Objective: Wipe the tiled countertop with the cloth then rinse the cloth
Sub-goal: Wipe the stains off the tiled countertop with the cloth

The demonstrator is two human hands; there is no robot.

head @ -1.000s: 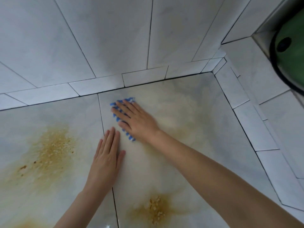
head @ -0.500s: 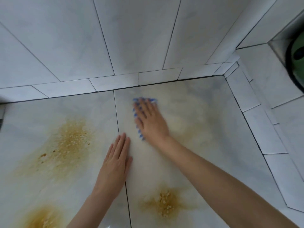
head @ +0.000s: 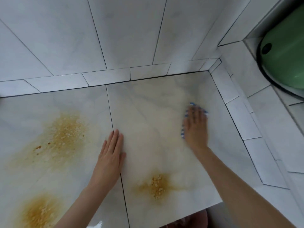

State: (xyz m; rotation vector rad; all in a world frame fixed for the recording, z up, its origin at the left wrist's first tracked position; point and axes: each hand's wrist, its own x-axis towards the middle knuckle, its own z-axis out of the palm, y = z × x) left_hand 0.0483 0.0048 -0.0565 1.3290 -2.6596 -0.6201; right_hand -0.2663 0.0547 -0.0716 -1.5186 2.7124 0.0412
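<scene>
Surface: pale tiles, 3 orange stains.
L hand: flat on surface, grip wide.
R hand: presses cloth flat, fingers straight, grip wide.

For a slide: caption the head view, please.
Right hand presses a blue cloth on the tiled countertop; left hand rests flat near yellow stains.

Glossy ceramic tiled countertop (yellow-stained), blue-striped woven cloth
</scene>
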